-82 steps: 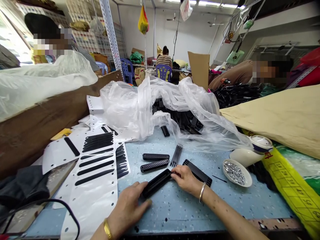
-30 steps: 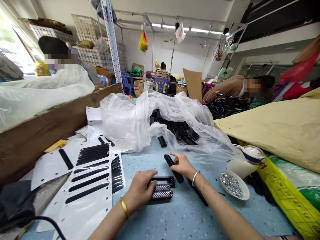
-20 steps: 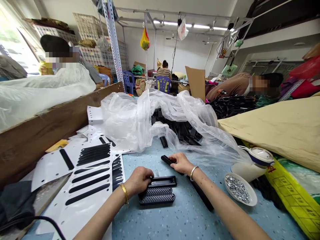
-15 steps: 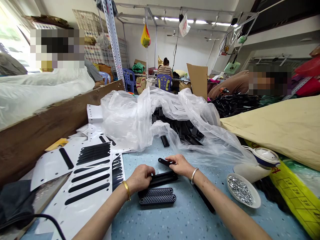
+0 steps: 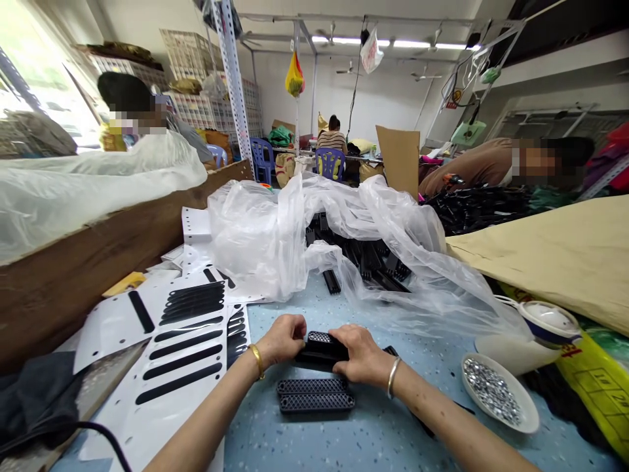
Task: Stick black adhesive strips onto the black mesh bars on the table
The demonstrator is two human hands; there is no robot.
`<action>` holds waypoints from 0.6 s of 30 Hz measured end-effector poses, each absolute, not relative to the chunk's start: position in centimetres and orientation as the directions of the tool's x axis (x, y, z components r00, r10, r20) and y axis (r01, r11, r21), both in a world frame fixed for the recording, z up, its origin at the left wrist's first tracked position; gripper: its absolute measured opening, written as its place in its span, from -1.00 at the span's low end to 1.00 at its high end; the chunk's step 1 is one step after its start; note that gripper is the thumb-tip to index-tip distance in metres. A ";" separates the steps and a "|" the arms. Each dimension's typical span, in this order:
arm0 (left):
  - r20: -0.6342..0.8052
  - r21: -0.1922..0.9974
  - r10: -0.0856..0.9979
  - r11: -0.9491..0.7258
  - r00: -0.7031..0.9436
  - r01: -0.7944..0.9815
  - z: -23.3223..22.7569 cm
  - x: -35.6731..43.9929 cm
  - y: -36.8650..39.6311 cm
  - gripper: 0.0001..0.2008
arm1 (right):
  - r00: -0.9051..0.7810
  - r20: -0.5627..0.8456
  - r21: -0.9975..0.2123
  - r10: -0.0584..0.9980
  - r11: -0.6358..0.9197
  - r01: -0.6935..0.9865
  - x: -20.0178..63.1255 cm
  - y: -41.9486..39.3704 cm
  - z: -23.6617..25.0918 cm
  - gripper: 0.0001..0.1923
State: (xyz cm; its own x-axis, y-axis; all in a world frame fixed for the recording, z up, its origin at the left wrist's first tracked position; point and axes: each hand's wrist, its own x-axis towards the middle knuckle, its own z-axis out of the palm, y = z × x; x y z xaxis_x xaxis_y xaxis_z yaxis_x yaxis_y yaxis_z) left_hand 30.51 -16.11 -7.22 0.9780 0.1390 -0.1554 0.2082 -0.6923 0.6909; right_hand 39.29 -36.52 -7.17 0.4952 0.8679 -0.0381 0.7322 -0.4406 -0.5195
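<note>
No writing on the parts can be read. Two black studded strips (image 5: 316,395) lie side by side on the blue tabletop (image 5: 373,439). Just beyond, the left hand (image 5: 281,339) and right hand (image 5: 361,354) each grip an end of a black studded clip (image 5: 320,349). Farther back, a clear plastic bag (image 5: 275,229) spills more black parts.

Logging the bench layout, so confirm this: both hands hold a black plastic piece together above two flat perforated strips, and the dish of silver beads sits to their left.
One detail is wrong. In the head view the dish of silver beads sits to the right of the hands, not the left. The left hand and right hand do hold the black plastic piece above the two perforated strips.
</note>
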 end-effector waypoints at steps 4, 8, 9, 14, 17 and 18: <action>-0.062 0.680 0.238 -0.701 0.969 0.216 -6.4 29.9 -16.3 -0.86 | 0.507 -0.054 -0.589 0.860 -0.437 0.680 39.9 -36.0 -7.0 -0.48; -0.025 0.694 0.230 -0.697 0.973 0.182 -5.5 28.7 -16.6 -0.86 | 0.491 -0.059 -0.669 0.869 -0.400 0.627 40.7 -36.0 -7.0 -0.62; -0.032 0.698 0.214 -0.694 0.976 0.175 -5.4 28.4 -16.6 -0.86 | 0.487 -0.057 -0.683 0.872 -0.390 0.617 40.7 -35.9 -7.0 -0.63; -0.039 0.707 0.276 -0.671 0.960 0.221 -5.2 26.8 -16.5 -0.83 | 0.430 -0.023 -0.733 0.902 -0.308 0.606 39.4 -35.0 -6.9 -0.56; 0.009 0.724 0.438 -0.623 0.899 0.296 -5.7 25.1 -17.0 -0.57 | 0.391 -0.002 -0.745 0.920 -0.263 0.613 38.3 -34.8 -6.9 -0.48; 0.020 0.757 0.469 -0.584 0.883 0.293 -6.0 24.4 -17.5 -0.51 | 0.378 0.009 -0.738 0.926 -0.249 0.627 38.0 -34.8 -6.9 -0.45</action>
